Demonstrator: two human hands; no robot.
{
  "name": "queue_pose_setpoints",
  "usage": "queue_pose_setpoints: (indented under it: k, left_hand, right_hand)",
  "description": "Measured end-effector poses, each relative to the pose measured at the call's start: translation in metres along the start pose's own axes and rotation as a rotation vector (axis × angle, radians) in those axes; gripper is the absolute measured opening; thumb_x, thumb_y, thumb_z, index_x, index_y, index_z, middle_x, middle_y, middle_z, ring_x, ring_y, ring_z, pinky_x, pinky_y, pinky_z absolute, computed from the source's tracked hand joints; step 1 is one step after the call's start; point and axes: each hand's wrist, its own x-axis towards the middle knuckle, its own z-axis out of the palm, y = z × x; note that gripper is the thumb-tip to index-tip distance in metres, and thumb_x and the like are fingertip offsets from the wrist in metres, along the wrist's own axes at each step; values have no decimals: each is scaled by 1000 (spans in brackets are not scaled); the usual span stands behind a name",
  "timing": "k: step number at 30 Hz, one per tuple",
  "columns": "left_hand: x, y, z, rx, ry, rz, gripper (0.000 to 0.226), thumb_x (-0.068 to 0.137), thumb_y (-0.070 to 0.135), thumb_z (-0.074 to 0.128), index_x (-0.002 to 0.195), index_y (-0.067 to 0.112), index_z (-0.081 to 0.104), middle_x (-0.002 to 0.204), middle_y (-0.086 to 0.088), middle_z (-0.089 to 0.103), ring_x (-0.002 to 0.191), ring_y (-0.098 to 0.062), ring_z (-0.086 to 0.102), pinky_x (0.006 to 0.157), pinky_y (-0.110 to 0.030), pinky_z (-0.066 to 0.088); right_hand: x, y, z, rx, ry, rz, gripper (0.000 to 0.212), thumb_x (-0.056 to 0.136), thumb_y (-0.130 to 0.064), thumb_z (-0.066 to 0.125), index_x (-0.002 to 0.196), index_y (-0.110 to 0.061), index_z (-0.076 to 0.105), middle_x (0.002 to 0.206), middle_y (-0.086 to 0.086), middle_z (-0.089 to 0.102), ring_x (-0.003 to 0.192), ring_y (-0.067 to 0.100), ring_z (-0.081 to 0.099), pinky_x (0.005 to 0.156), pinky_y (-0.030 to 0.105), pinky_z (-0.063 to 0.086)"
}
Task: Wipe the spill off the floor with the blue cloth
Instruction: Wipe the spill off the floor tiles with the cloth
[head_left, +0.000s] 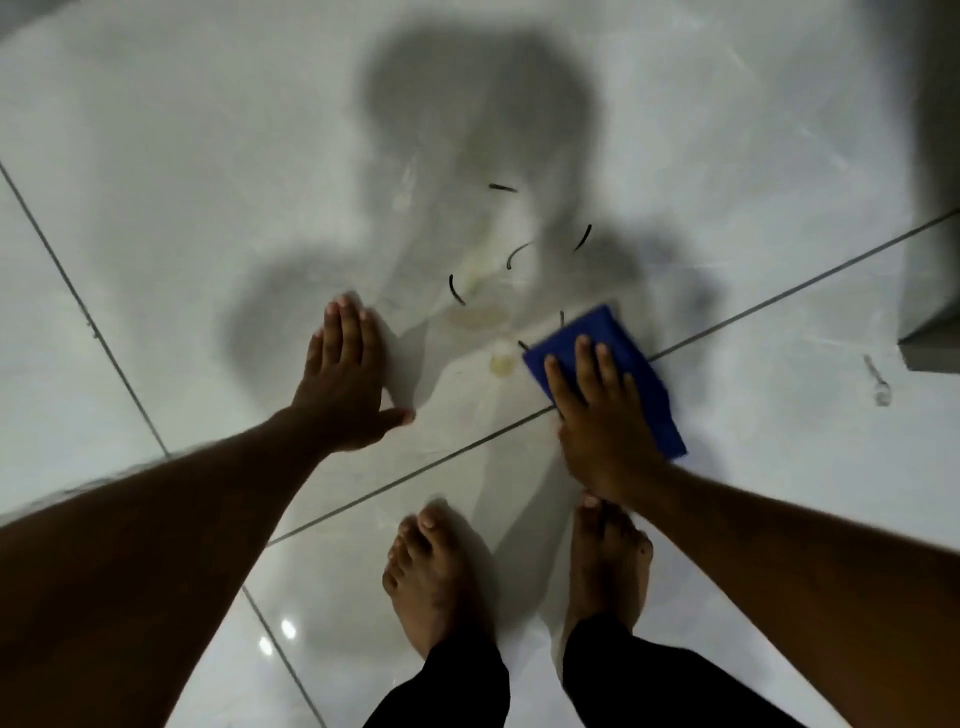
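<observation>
A folded blue cloth (613, 345) lies flat on the glossy white tile floor (182, 208), right of centre. My right hand (597, 415) presses down on it with fingers spread over its near half. The spill (480, 316) is a pale yellowish wet patch just left of the cloth, with a smaller drop (501, 364) beside the cloth's edge. Several thin dark curved strands (456, 289) lie scattered around the wet patch. My left hand (343, 379) rests flat on the floor to the left of the spill, fingers together and thumb out, holding nothing.
My two bare feet (436, 577) stand close below the hands, with dark trouser legs at the bottom edge. Grey grout lines (779, 299) cross the tiles diagonally. A grey box-like corner (930, 343) juts in at the right. A small wet mark (878, 379) lies near it.
</observation>
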Motion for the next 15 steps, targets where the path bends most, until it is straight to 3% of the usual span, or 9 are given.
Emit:
queue_pose_setpoints:
  k: [1, 3, 5, 7, 9, 11, 13, 15]
  left_hand:
    - [2, 1, -2, 6, -7, -7, 135, 72, 67, 66, 145, 1, -26, 153, -28, -32, 141, -40, -30, 118, -51, -8]
    - [4, 2, -5, 9, -31, -19, 139, 71, 67, 68, 144, 1, -30, 151, -26, -37, 140, -39, -33, 116, -49, -10]
    - [6, -1, -3, 9, -28, -12, 140, 69, 69, 68, 144, 2, -31, 146, -22, -43, 138, -37, -36, 116, -47, -10]
    - [5, -3, -2, 11, -25, -1, 141, 68, 72, 66, 143, 4, -32, 144, -19, -45, 137, -35, -38, 115, -46, -11]
    - [4, -2, -4, 13, -19, 0, 140, 68, 73, 65, 144, 4, -32, 143, -19, -45, 136, -35, -38, 115, -45, -12]
    - [2, 3, -13, 10, -33, -14, 140, 70, 70, 66, 143, 3, -32, 143, -20, -44, 136, -35, -37, 116, -47, -11]
    - [2, 8, -16, 3, -55, -40, 141, 70, 67, 69, 141, 3, -34, 143, -21, -43, 136, -36, -37, 117, -48, -10]
    - [4, 8, -14, 7, -57, -55, 142, 69, 66, 70, 142, 2, -33, 143, -22, -44, 136, -37, -37, 116, -48, -10]
  right_hand:
    - [-6, 16, 0, -46, -18, -6, 85, 93, -32, 47, 148, -29, -17, 162, 15, -11, 147, 39, -7, 115, 61, 12]
    - [18, 44, -10, -59, 52, 71, 82, 91, -29, 50, 151, -29, -6, 162, 16, -4, 147, 40, -1, 111, 64, 16]
    - [73, 56, -32, -24, 124, 160, 76, 90, -26, 50, 151, -28, 5, 162, 16, 0, 147, 41, 0, 109, 67, 17]
    - [119, 45, -50, -2, 118, 185, 73, 90, -25, 47, 150, -29, 5, 162, 15, -2, 147, 42, -3, 110, 68, 14]
    - [119, 15, -43, -9, 120, 73, 73, 88, -22, 47, 150, -28, 9, 162, 15, 0, 147, 43, 0, 110, 67, 14]
    - [70, -20, -17, -12, 28, -154, 73, 85, -20, 50, 149, -28, 15, 163, 15, 5, 146, 43, 5, 111, 66, 15]
    - [15, -26, 3, -10, -31, -268, 77, 87, -22, 50, 150, -31, 6, 163, 11, 1, 148, 39, 3, 113, 63, 12]
    - [17, -1, -3, -60, -6, -288, 81, 89, -24, 49, 150, -33, -3, 163, 10, -3, 148, 38, 3, 114, 61, 10]
